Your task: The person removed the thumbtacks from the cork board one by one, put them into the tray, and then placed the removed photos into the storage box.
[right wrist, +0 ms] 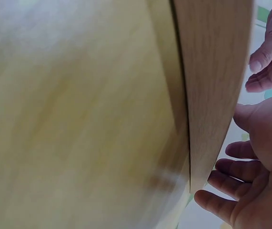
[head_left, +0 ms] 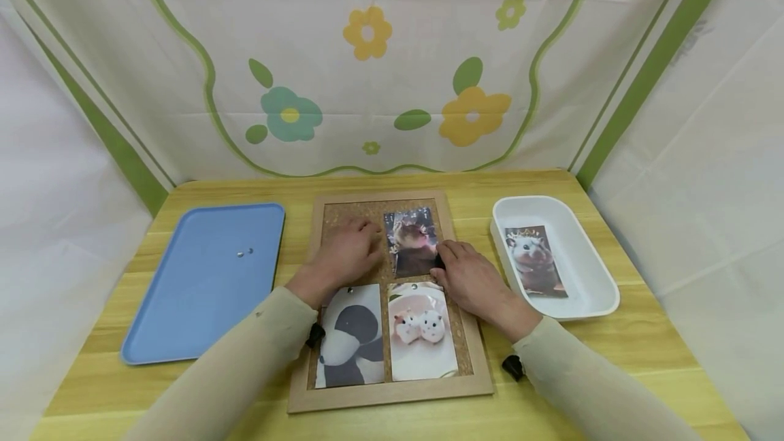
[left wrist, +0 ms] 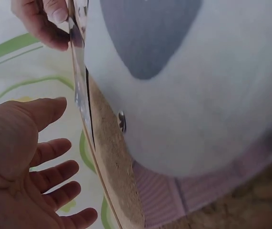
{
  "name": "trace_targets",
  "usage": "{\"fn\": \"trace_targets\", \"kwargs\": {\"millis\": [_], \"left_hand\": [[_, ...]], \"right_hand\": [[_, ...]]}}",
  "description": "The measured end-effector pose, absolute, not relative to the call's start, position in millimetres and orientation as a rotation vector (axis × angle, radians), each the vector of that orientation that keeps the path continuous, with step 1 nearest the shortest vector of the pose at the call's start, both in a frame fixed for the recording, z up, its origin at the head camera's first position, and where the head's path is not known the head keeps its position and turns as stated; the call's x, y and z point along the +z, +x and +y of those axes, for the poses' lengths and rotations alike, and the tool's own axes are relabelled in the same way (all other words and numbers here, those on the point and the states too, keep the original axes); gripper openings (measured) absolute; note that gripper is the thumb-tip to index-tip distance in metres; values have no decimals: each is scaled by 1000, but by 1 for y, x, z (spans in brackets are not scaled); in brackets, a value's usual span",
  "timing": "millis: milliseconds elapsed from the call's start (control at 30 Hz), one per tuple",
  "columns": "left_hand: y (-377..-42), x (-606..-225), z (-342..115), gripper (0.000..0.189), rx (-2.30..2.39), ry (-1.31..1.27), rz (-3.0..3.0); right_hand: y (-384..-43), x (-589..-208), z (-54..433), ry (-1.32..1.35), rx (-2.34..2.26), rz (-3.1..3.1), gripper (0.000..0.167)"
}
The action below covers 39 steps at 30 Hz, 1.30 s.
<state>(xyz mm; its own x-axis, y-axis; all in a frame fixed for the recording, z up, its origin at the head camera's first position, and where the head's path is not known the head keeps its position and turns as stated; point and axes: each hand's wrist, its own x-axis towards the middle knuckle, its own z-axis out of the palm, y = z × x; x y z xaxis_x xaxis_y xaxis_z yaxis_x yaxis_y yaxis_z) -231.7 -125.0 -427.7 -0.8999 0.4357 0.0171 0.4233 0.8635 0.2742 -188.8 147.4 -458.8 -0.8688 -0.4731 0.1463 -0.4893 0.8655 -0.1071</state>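
Observation:
A cork board (head_left: 352,210) with a wooden frame lies on the table and bears three photo cards. The upper right photo card (head_left: 415,243) shows a small furry animal among pink flowers; no pin shows on it. My left hand (head_left: 346,250) is over the upper left cork, its fingers loosely extended near that card's left edge. My right hand (head_left: 473,279) rests by the frame's right side, fingertips at the card's lower right edge. Below are a grey-and-white photo card (head_left: 352,342) and a white hamster photo card (head_left: 422,352), each with a silver pin at its top.
On the left lies a blue tray (head_left: 196,291) with two small silver pins (head_left: 245,252). A white box (head_left: 591,271) at right holds another hamster photo card (head_left: 535,260). Behind the table hangs a flowered cloth (head_left: 392,148).

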Motion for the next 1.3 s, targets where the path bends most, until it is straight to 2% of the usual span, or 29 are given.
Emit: {"fn": "trace_targets", "kwargs": {"millis": [300, 500, 667, 933, 1167, 1300], "left_hand": [[-236, -435, -112, 79, 308, 686, 2909], [-236, -438, -105, 89, 173, 718, 2872], [-238, -441, -105, 91, 155, 710, 2839], [-240, -440, -108, 83, 230, 734, 2788], [-244, -447, -110, 101, 208, 764, 2769], [-240, -438, -108, 102, 173, 725, 2719]], "right_hand": [[-191, -459, 148, 765, 189, -2907, 51], [-192, -457, 146, 728, 225, -2937, 51], [-194, -453, 145, 687, 293, -2979, 53], [-200, -442, 142, 656, 404, -3021, 49], [-208, -429, 140, 602, 496, -3083, 50], [-217, -423, 139, 528, 546, -3110, 49]]}}
